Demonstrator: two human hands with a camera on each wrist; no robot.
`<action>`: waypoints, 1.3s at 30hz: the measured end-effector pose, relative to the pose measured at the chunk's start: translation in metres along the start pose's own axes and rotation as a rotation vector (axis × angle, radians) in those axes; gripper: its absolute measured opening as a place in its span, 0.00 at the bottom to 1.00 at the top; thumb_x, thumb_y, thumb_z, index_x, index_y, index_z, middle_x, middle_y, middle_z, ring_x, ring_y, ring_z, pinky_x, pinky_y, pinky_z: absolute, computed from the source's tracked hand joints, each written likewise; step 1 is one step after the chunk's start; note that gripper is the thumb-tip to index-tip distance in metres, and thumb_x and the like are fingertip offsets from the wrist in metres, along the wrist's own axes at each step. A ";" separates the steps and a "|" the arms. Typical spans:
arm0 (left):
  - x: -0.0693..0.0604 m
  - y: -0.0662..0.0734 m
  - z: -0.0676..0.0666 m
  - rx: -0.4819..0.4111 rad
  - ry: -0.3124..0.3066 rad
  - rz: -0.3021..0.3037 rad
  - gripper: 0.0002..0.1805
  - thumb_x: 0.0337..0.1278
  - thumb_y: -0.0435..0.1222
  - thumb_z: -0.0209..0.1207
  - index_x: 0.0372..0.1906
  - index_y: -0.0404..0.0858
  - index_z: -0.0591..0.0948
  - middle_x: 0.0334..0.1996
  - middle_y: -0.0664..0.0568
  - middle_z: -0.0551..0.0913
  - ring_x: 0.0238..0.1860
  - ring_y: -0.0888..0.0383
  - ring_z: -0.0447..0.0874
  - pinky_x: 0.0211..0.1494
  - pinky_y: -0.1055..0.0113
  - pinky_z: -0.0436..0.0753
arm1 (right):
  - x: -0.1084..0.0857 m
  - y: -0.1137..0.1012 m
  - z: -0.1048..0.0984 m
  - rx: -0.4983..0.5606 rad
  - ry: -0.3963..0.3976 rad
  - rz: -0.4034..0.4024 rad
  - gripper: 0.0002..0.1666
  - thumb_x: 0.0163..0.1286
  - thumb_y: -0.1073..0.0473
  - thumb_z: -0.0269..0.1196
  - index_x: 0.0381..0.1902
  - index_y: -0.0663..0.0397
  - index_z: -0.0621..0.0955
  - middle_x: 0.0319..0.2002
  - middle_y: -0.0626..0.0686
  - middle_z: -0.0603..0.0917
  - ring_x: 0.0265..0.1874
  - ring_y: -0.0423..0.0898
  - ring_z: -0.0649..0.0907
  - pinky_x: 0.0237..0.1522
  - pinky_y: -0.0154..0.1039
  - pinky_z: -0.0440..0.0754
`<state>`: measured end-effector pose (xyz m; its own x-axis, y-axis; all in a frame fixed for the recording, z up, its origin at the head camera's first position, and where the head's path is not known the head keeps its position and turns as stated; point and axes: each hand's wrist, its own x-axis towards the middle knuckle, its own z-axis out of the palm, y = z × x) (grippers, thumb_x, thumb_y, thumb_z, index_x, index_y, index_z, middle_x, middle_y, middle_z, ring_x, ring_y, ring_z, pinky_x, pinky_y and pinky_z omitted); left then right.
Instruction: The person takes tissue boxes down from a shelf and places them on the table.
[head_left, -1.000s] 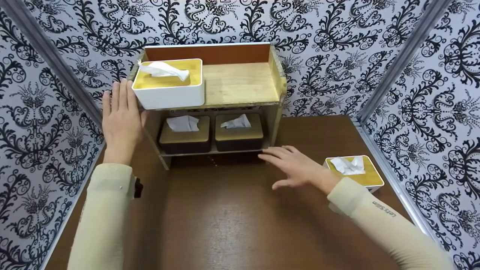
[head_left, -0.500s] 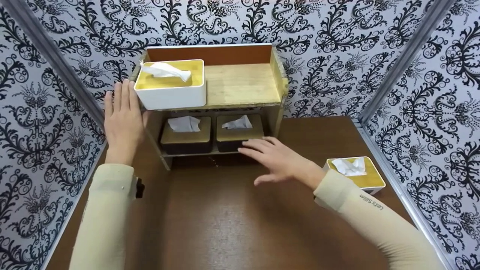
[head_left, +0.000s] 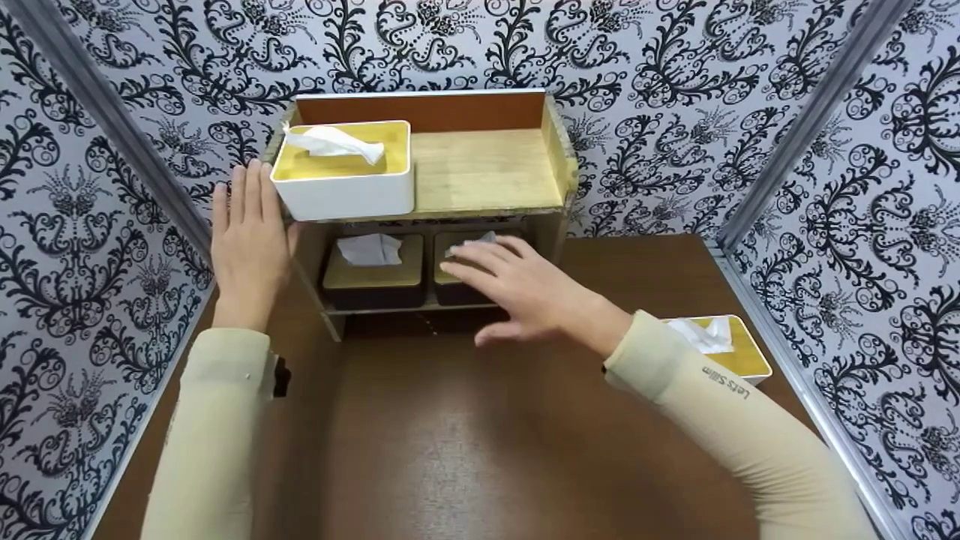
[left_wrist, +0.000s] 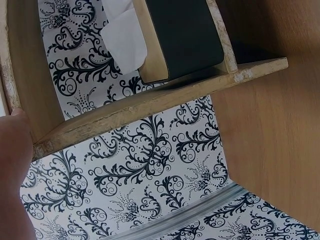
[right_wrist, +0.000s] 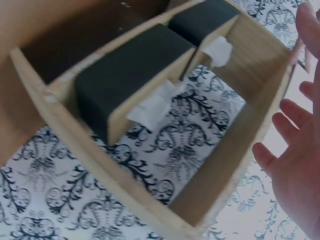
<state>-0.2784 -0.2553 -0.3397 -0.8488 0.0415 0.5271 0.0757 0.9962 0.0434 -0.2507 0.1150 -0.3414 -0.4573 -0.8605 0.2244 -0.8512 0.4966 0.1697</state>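
Observation:
On the top left of a small wooden shelf unit (head_left: 487,169) stands a white tissue box (head_left: 349,196) with a yellow lid and a tissue sticking out. My left hand (head_left: 249,240), fingers straight and together, lies along the unit's left side, close by that box's left end. The right hand (head_left: 529,292) hovers in front of the unit with spread fingers and holds nothing. It partly hides the right dark tissue box (head_left: 459,294) on the lower shelf. Beside that one sits another dark tissue box (head_left: 375,276). Both dark boxes also show in the right wrist view.
Another white tissue box (head_left: 746,358) with a yellow lid stands on the brown table (head_left: 420,450) at the right, partly behind my right forearm. Patterned walls (head_left: 660,97) enclose the back and both sides. Metal strips run along the corners.
My right hand has moved left and up, from beside the unit's lower right corner to in front of the right dark tissue box. The left hand has stayed at the unit's side.

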 end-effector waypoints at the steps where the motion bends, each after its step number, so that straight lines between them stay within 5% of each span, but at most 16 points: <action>1: 0.000 0.000 0.000 0.002 -0.002 -0.003 0.46 0.68 0.45 0.54 0.78 0.36 0.41 0.79 0.43 0.43 0.80 0.45 0.40 0.82 0.53 0.35 | 0.004 0.000 -0.003 -0.009 0.000 0.005 0.61 0.55 0.21 0.58 0.77 0.45 0.55 0.75 0.55 0.60 0.74 0.53 0.62 0.74 0.57 0.58; 10: 0.001 -0.001 0.002 0.016 -0.033 -0.017 0.45 0.70 0.47 0.50 0.78 0.37 0.38 0.80 0.45 0.40 0.80 0.46 0.38 0.82 0.52 0.35 | 0.034 0.003 -0.026 -0.042 -0.028 0.099 0.63 0.54 0.18 0.55 0.78 0.44 0.51 0.76 0.54 0.57 0.75 0.53 0.60 0.74 0.59 0.58; 23: 0.001 -0.002 0.002 0.014 -0.047 -0.021 0.46 0.69 0.47 0.51 0.78 0.37 0.38 0.80 0.45 0.38 0.80 0.47 0.35 0.82 0.53 0.31 | 0.083 0.026 -0.062 0.029 -0.176 0.359 0.70 0.50 0.14 0.51 0.79 0.43 0.40 0.80 0.52 0.44 0.78 0.54 0.49 0.79 0.56 0.44; 39: 0.003 -0.003 0.002 0.015 -0.075 -0.020 0.46 0.70 0.48 0.49 0.78 0.38 0.35 0.80 0.46 0.36 0.80 0.46 0.35 0.81 0.54 0.29 | 0.143 0.032 -0.071 0.049 -0.252 0.459 0.74 0.46 0.11 0.51 0.78 0.40 0.34 0.79 0.52 0.33 0.79 0.53 0.40 0.79 0.56 0.41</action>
<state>-0.2823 -0.2580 -0.3399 -0.8869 0.0265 0.4611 0.0509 0.9979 0.0406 -0.3244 0.0161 -0.2357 -0.8286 -0.5592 0.0262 -0.5570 0.8282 0.0616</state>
